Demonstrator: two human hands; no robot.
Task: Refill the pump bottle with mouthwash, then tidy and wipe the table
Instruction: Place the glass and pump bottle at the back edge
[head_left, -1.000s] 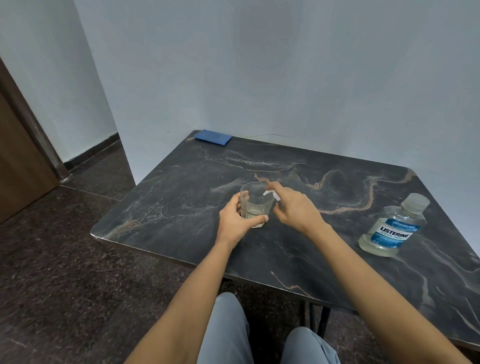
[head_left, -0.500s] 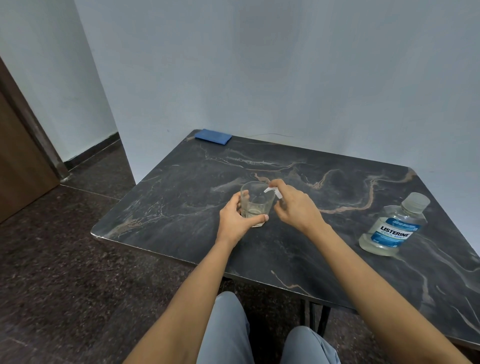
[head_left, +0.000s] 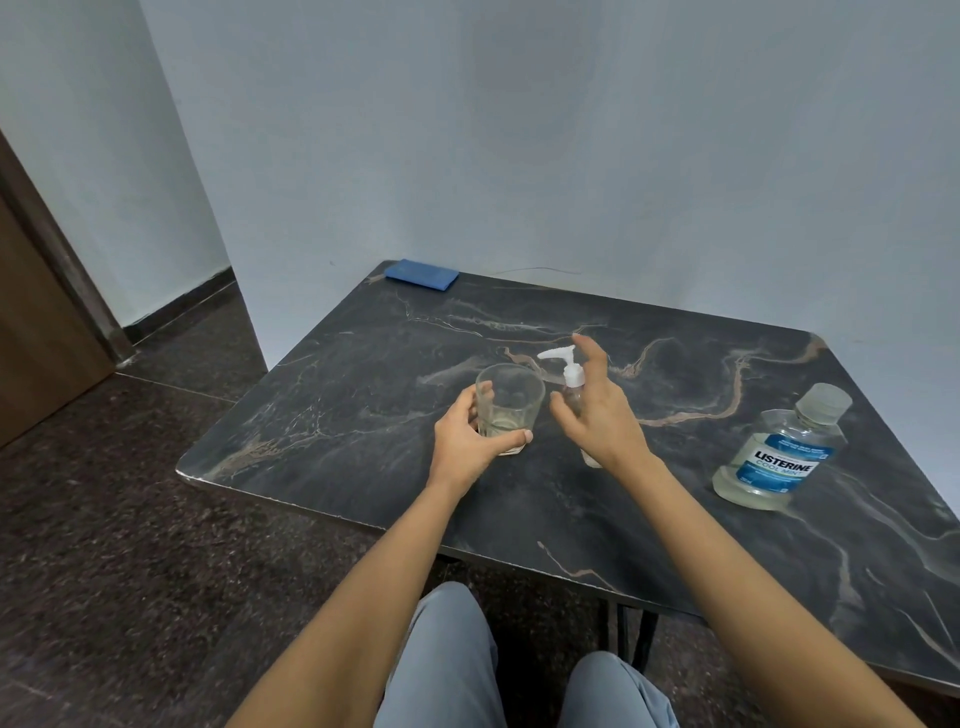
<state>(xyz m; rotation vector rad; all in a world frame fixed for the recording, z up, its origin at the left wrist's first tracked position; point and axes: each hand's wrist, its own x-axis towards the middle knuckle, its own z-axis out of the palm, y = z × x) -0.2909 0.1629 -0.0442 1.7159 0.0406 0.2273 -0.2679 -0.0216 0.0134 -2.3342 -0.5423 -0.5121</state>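
Note:
A clear glass (head_left: 509, 405) with a little pale liquid stands mid-table, and my left hand (head_left: 467, 441) grips it from the near side. Just right of it stands the small clear pump bottle (head_left: 570, 371) with its white pump head pointing left over the glass. My right hand (head_left: 597, 410) is in front of the bottle with fingers spread and straight, the index finger raised beside the pump head; it hides most of the bottle's body. The Listerine mouthwash bottle (head_left: 779, 452), capped and upright, stands to the right.
A folded blue cloth (head_left: 422, 274) lies at the far left corner of the dark marble table (head_left: 363, 415), which sits against the wall. My knees are below the table's near edge. A wooden door is at the far left.
My right hand has come off the pump head and opened, so the white pump now shows fully. The left hand stays on the glass.

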